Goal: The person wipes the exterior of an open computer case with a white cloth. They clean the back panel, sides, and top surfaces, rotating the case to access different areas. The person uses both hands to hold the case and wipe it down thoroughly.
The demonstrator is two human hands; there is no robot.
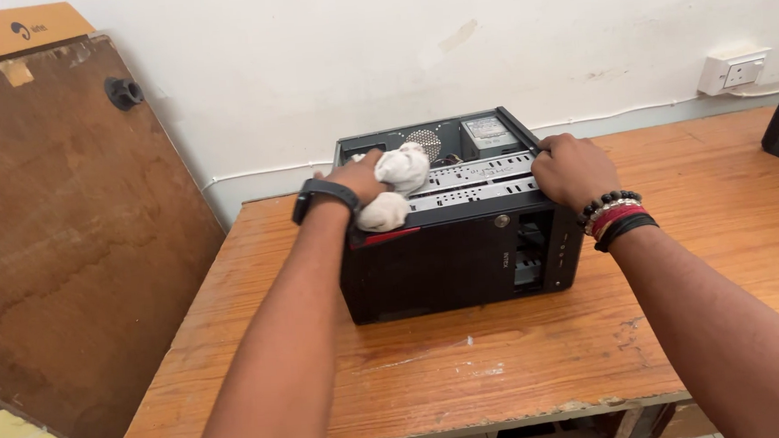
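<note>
Left grip (359,178): closed around a white cloth (394,185), pressed on the computer case (457,233), frame centre.
Right grip (573,170): fingers curled over the case's upper right edge.
Worktop (504,364): wooden, carries the case.

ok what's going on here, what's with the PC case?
A person stands at a wooden table with a black computer case lying on its side, its open side facing up so the metal drive bays show. The left hand presses a bunched white cloth against the top of the case near its left edge. The right hand grips the case's upper right edge, apparently steadying it. A large wooden board leans on the wall to the left.
</note>
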